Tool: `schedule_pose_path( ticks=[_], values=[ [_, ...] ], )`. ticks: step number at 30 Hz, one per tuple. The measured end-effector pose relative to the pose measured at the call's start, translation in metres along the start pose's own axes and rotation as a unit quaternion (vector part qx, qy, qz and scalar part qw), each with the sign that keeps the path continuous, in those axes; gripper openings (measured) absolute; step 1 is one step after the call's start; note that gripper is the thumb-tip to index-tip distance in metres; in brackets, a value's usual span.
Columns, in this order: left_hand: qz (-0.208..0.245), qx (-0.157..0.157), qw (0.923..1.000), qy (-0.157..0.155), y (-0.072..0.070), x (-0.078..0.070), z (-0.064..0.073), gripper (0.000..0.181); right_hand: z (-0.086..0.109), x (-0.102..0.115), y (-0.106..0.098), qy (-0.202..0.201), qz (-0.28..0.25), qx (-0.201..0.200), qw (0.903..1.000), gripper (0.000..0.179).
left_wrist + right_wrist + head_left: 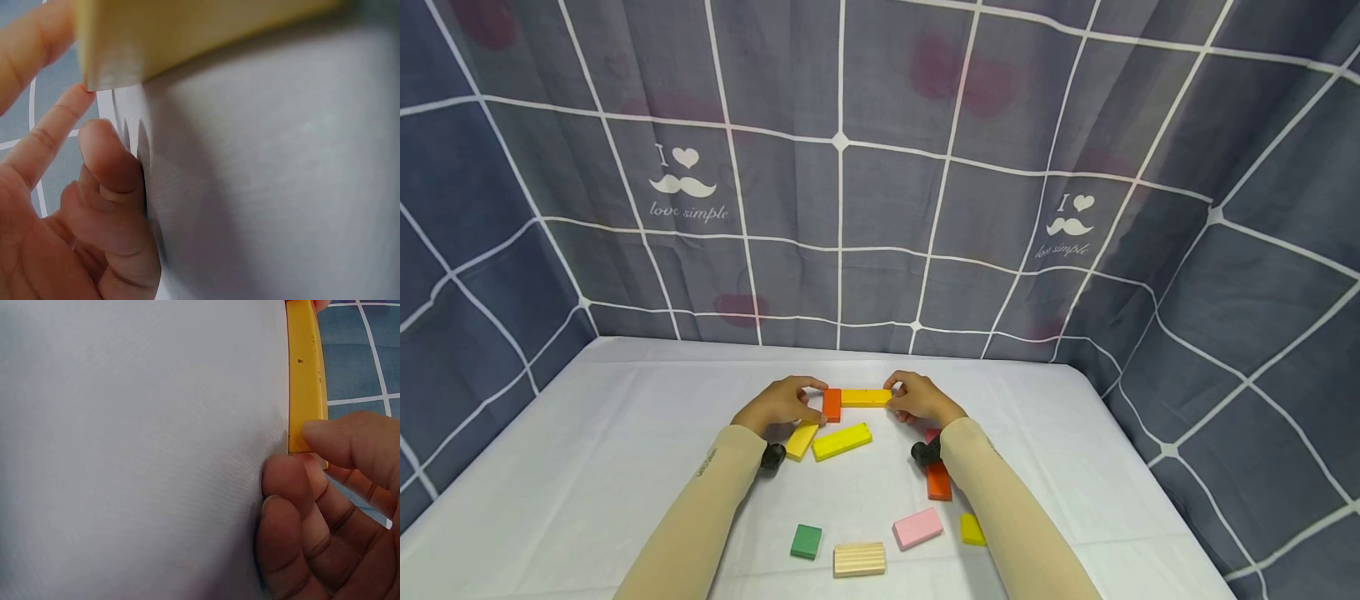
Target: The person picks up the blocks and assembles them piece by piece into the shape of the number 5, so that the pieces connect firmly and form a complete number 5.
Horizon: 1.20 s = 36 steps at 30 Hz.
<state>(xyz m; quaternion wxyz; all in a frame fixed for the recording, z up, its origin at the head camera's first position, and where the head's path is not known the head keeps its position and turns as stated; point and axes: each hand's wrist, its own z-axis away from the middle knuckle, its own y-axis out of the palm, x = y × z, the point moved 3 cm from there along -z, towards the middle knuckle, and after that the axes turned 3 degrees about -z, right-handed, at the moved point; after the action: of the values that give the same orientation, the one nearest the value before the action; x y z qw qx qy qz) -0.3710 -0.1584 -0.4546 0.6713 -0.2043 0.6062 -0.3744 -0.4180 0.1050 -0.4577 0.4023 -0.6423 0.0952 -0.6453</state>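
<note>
In the head view my left hand (778, 402) holds an orange-red block (832, 406) between thumb and index finger. That block stands against the left end of a long golden-yellow block (867, 398). My right hand (923, 399) pinches the long block's other end. The right wrist view shows the thumb on the yellow block (305, 375), with the other fingers curled close to the cloth. Just below the left hand lies a yellow block (801, 441); a yellow block (125, 44) also fills the top of the left wrist view, hiding what those fingertips grip.
A bright yellow block (842, 442) lies between the arms. Nearer are a green block (806, 542), a ridged wooden block (859, 560), a pink block (917, 528), and a yellow block (972, 530). An orange block (938, 482) is partly under the right wrist. A checked curtain (880, 192) hangs behind.
</note>
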Motion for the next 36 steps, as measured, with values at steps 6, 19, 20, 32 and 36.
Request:
schedule_pose_path(
  ticks=[6, 19, 20, 32, 36],
  values=[
    [0.003, 0.002, 1.0000, -0.002, 0.000, 0.000, -0.001, 0.062, 0.001, 0.000, 0.000, 0.001, 0.000, 0.005, 1.0000, 0.025],
    [0.006, -0.002, 0.9999, -0.008, 0.001, 0.002, -0.003, 0.063, 0.015, 0.002, -0.028, -0.060, -0.084, 0.004, 0.9947, 0.031],
    [0.007, -0.001, 0.9999, -0.009, 0.001, 0.001, -0.003, 0.062, 0.015, 0.000, -0.031, -0.064, -0.100, 0.002, 0.9929, 0.032],
    [0.001, 0.003, 1.0000, -0.003, 0.000, -0.002, 0.002, 0.063, 0.019, -0.033, -0.055, -0.045, -0.135, -0.073, 0.9871, 0.033],
    [0.003, 0.003, 1.0000, -0.005, 0.000, -0.002, 0.002, 0.063, 0.020, -0.042, -0.060, -0.018, -0.126, -0.071, 0.9892, 0.035]
  ],
)
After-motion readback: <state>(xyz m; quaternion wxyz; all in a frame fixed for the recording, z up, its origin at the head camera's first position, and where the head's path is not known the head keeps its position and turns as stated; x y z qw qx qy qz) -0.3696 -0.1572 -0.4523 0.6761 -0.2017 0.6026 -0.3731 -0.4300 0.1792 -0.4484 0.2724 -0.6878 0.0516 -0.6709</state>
